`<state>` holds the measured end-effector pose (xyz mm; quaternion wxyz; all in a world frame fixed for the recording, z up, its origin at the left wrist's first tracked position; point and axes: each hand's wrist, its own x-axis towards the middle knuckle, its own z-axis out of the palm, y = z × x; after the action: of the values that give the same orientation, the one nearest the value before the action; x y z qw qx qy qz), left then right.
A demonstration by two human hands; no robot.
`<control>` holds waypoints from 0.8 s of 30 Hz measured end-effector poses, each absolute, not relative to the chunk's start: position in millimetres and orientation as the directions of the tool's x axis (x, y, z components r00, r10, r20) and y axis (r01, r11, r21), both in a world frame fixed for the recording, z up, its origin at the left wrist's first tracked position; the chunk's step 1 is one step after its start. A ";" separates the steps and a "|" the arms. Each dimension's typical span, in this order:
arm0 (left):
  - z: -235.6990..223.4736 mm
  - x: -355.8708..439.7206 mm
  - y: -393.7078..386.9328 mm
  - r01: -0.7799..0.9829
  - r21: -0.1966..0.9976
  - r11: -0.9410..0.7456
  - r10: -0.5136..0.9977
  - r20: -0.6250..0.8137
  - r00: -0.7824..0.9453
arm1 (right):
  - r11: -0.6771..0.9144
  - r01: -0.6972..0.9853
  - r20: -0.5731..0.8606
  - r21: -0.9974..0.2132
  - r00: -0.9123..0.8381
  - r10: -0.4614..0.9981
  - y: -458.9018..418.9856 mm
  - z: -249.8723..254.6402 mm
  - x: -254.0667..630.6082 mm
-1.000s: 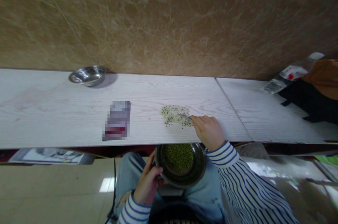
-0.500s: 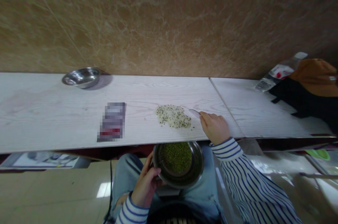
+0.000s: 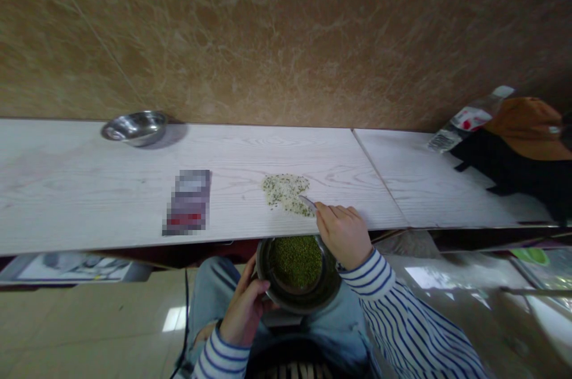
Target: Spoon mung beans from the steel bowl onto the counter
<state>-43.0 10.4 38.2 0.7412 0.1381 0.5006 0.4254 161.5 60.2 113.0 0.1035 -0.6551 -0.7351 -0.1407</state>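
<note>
metal bowl of green beans [image 3: 328, 288] held at its rim in left grip [image 3: 249, 301], spoon [image 3: 307, 202] pinched in closed right grip [image 3: 343, 235], over white-green grains [image 3: 286, 191] on bench [image 3: 241, 155]

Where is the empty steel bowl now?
In the head view, the steel bowl sits at left on the white tabletop, near the wall.

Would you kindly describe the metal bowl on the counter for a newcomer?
Follow the white counter back to the brown wall, toward the left. There sits the shiny metal bowl; the other bowl, in the left hand, holds small green beans.
</note>
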 end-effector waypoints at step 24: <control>44.7 -41.6 7.3 -0.483 0.636 0.602 0.772 -0.617 0.150 | 0.065 0.997 0.368 0.036 -0.074 0.927 31.2 113.3 194.9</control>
<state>-41.6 7.3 44.7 0.7443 0.1455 0.4970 0.4217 194.9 31.2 113.3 0.1244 -0.6689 -0.7191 -0.1411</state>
